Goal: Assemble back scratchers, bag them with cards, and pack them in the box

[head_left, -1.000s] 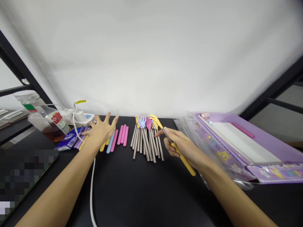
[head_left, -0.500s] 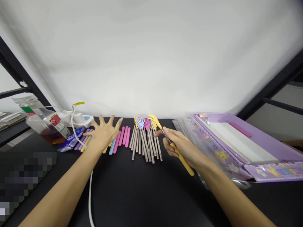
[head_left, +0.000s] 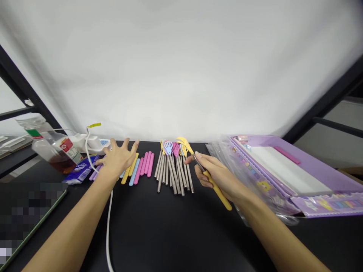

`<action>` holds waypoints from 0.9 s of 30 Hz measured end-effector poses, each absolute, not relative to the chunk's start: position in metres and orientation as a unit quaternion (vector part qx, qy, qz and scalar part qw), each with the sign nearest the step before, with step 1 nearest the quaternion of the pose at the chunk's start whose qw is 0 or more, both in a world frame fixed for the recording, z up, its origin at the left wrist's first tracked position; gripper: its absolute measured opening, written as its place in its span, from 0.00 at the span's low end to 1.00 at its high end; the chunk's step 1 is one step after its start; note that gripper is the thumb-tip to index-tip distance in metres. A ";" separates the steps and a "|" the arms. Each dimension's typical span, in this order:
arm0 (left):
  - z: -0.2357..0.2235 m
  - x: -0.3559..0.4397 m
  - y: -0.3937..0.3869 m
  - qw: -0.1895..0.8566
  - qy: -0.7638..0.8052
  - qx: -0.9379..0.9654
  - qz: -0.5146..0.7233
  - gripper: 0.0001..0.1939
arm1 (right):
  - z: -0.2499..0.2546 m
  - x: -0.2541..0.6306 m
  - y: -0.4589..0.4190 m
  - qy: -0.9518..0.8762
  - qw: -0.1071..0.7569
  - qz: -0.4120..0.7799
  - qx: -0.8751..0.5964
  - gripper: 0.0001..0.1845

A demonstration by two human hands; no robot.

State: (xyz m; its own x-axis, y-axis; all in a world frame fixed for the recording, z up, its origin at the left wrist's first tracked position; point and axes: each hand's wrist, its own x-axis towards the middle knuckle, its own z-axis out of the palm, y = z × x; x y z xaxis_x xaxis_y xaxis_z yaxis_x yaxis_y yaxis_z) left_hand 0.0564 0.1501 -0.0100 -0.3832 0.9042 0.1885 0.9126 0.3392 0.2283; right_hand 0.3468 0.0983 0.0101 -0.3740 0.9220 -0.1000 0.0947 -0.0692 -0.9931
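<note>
A yellow back scratcher with a claw-shaped head and a short metal shaft is gripped in my right hand, its head pointing away from me. My left hand has its fingers spread over a row of coloured handle tubes, hiding some of them. Pink tubes, a blue tube and yellow tubes show to the right of that hand. Between my hands lies a bundle of metal rods tipped with small claw heads in blue, pink and yellow.
At right, a purple display box rests beside clear plastic wrapping. On the left stand a bottle of brown liquid, a blue-purple packet and a power strip. A white cable crosses the black table.
My left hand has shifted left, uncovering more of the yellow and blue tubes. The blue-purple packet has moved slightly left. My right hand holds the back scratcher almost unmoved.
</note>
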 end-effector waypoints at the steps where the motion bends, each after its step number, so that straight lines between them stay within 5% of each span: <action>1: -0.009 0.057 0.150 -0.004 -0.829 -0.538 -0.155 0.38 | 0.010 0.347 0.098 -0.583 0.352 0.590 -0.434 0.23; 18: -0.013 0.081 0.141 0.050 -0.816 -0.561 -0.132 0.32 | 0.012 0.349 0.096 -0.585 0.367 0.582 -0.430 0.22; 23: -0.011 0.094 0.142 0.111 -0.735 -0.644 -0.183 0.25 | 0.017 0.351 0.097 -0.555 0.428 0.567 -0.433 0.13; 27: 0.003 0.127 0.133 -0.012 -0.543 -0.790 -0.284 0.22 | 0.018 0.359 0.105 -0.499 0.499 0.584 -0.402 0.12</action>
